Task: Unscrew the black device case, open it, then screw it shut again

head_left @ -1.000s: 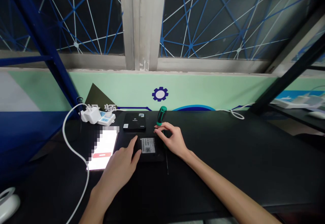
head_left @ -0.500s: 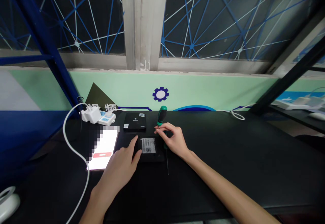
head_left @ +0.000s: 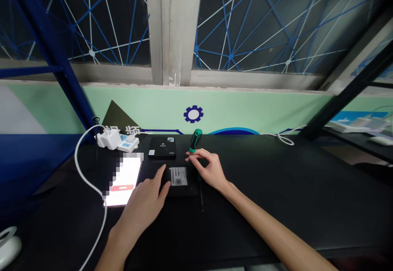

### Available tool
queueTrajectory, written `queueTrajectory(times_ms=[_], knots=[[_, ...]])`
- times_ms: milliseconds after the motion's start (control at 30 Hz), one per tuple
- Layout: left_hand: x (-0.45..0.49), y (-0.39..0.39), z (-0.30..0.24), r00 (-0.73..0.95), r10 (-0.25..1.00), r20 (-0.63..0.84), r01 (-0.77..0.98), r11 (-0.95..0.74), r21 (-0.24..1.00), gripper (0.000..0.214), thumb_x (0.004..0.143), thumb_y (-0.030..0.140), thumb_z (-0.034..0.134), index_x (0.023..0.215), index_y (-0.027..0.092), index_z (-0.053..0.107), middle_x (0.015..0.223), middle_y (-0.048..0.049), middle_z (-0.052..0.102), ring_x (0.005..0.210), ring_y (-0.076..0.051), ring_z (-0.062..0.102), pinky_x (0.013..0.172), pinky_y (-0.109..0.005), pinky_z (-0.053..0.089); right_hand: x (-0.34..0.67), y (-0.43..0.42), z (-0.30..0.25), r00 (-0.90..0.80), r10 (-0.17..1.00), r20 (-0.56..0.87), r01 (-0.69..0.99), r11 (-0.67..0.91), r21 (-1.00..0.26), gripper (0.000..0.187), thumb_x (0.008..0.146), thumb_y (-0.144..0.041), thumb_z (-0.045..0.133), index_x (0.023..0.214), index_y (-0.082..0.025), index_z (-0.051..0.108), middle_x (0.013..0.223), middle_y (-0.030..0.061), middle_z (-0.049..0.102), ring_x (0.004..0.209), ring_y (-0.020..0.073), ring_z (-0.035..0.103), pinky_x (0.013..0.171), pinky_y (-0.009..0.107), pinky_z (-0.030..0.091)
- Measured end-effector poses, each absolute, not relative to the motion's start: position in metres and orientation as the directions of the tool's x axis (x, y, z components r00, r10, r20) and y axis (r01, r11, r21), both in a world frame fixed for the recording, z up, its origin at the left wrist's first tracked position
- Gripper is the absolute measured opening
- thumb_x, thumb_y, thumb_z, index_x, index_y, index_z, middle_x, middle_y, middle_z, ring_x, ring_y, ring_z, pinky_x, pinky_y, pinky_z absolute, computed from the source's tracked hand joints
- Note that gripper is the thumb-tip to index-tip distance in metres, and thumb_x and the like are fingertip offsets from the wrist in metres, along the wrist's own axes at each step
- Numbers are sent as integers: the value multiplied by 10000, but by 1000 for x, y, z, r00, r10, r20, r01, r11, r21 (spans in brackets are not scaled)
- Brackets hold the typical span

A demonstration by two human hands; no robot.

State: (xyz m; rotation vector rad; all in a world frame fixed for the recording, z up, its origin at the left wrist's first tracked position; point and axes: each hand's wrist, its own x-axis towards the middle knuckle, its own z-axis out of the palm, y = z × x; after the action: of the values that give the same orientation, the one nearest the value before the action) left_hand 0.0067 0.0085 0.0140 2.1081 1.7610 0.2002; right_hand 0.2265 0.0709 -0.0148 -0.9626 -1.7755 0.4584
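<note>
Right hand (head_left: 208,168) pinching screwdriver (head_left: 195,141) below handle (head_left: 197,138), at labelled device's (head_left: 179,176) one o'clock; left hand (head_left: 150,197), digits spread, touching device. Screwdriver judged light, rigid; handle offers surest hold.

left hand (head_left: 147,196) on labelled black box (head_left: 179,177), green-and-black screwdriver (head_left: 196,139) in right hand (head_left: 211,168)

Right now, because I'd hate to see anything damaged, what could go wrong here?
The right hand pinches the green-handled screwdriver low down, so it might slip and scratch the black labelled device. The left hand looks close beside the lit screen and could nudge it.
</note>
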Motion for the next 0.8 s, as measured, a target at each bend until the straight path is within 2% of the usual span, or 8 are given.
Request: queueTrajectory(times_ms=[300, 533, 700, 800], knots=[[6, 9, 14, 202, 969, -140, 919, -139, 368, 576, 1028, 409, 293, 1568, 207, 276, 825, -75, 700, 785, -272, 694, 604, -298, 402, 227, 73, -16, -140, 800, 584, 382, 588, -714, 197, 943, -362, 621, 797, -238, 665, 791, 54, 772, 854, 263, 723, 842, 411, 547], [6, 8, 14, 201, 968, -149, 918, -132, 374, 587, 1026, 423, 290, 1574, 215, 264, 890, -91, 711, 818, -289, 693, 594, -301, 404, 227, 75, -21, -108, 827, 552, 351, 552, -757, 204, 899, -382, 687, 789, -214, 651, 791, 44, 749, 700, 202, 705, 704, 326, 561], [8, 7, 17, 195, 970, -148, 920, -129, 369, 577, 1026, 419, 286, 1566, 215, 287, 921, -102, 713, 839, -294, 692, 625, -313, 426, 225, 74, -20, -106, 818, 565, 353, 562, -748, 204, 899, -395, 680, 811, -212, 664, 810, 50, 752, 689, 196, 702, 688, 322, 572], [7, 8, 15, 194, 971, -142, 923, -132, 362, 581, 1023, 421, 291, 1566, 212, 288, 905, -103, 711, 840, -289, 693, 644, -317, 434, 225, 72, -17, -122, 806, 579, 371, 578, -727, 178, 920, -380, 647, 857, -218, 687, 885, 65, 776, 764, 221, 724, 741, 351, 582]])
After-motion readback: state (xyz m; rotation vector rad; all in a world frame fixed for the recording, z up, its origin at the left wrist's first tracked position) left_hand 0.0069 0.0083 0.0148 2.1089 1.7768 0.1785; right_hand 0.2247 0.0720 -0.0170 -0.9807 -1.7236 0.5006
